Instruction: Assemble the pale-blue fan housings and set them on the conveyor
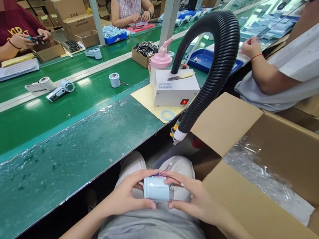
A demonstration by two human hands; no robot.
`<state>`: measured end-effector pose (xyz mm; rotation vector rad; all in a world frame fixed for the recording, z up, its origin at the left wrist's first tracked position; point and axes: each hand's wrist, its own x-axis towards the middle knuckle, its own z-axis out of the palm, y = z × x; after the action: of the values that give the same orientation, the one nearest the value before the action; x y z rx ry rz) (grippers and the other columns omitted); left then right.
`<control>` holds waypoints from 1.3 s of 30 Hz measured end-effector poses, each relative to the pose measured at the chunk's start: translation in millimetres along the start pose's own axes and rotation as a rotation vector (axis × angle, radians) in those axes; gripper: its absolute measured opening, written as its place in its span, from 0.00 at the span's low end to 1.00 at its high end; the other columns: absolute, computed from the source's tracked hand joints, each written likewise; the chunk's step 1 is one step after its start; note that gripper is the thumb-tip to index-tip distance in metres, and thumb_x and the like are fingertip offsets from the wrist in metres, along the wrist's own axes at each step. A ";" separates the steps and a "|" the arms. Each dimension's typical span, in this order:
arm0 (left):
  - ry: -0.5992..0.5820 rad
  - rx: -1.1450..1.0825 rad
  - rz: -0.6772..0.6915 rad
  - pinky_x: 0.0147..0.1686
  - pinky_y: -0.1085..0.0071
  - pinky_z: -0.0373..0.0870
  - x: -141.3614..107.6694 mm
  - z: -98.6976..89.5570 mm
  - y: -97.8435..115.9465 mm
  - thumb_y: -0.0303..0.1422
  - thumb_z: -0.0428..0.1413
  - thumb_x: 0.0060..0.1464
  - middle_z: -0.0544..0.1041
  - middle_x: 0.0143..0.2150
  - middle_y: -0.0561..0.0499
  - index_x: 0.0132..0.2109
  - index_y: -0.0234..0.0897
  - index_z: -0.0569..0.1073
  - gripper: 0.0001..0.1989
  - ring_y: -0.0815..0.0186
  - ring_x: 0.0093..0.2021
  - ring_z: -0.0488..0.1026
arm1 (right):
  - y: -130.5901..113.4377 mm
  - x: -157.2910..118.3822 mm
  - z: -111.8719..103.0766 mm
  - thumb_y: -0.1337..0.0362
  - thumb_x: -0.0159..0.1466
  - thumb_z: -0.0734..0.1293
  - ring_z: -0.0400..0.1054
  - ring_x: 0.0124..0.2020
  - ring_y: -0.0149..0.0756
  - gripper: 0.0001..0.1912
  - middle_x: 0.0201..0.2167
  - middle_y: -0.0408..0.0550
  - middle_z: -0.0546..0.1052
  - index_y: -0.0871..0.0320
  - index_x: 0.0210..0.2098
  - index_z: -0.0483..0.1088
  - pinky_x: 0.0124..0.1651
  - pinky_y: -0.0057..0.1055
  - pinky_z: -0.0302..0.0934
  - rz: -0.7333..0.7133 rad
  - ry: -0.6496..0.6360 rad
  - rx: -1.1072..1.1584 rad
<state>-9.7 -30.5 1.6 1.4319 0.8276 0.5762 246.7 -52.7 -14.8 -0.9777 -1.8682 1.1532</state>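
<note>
left grip (124, 196) and right grip (197, 198) pinch opposite ends of a blue cylinder (157, 188) above the lap (181, 164), wires (165, 173) along its top; an open box (303, 162) stands at right.

Hands (125, 195) around a light-blue cylinder (156, 188), black ribbed hose (228, 37), open carton (313, 164), green worktop (64, 161)

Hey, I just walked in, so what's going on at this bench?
A seated person holds a light blue cylinder above their lap, the left hand around one end and the right hand at the other, with thin wires along its upper side. Ahead, on the green work surface, stands a white box with a black hose arching from it. An open carton holding clear plastic sits to the right. Other people work nearby.
</note>
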 end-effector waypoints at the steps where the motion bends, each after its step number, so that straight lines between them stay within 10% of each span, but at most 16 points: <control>1: -0.004 0.024 0.017 0.56 0.59 0.74 -0.7 -0.1 1.4 0.47 0.71 0.46 0.73 0.65 0.41 0.65 0.46 0.71 0.40 0.48 0.62 0.71 | -1.4 0.0 -0.2 0.59 0.61 0.78 0.77 0.55 0.48 0.31 0.55 0.52 0.81 0.49 0.62 0.70 0.60 0.42 0.71 0.023 0.003 0.033; 9: -0.024 0.113 0.092 0.64 0.50 0.67 -4.1 0.3 2.1 0.45 0.71 0.48 0.71 0.67 0.41 0.66 0.49 0.70 0.39 0.46 0.67 0.67 | -12.5 3.8 -0.3 0.60 0.57 0.79 0.77 0.53 0.49 0.23 0.54 0.53 0.80 0.53 0.50 0.76 0.53 0.40 0.76 0.216 -0.019 0.298; 39: -0.076 0.238 0.274 0.68 0.50 0.61 -7.0 -6.5 -2.5 0.39 0.70 0.52 0.71 0.69 0.43 0.69 0.51 0.65 0.40 0.49 0.69 0.67 | -3.3 10.9 28.7 0.28 0.54 0.69 0.73 0.16 0.32 0.37 0.20 0.38 0.75 0.55 0.39 0.61 0.17 0.21 0.64 0.661 -0.074 0.766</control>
<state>-19.4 -32.0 0.5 1.7919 0.6599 0.6403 216.3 -55.0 -19.5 -1.1030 -0.9682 2.0964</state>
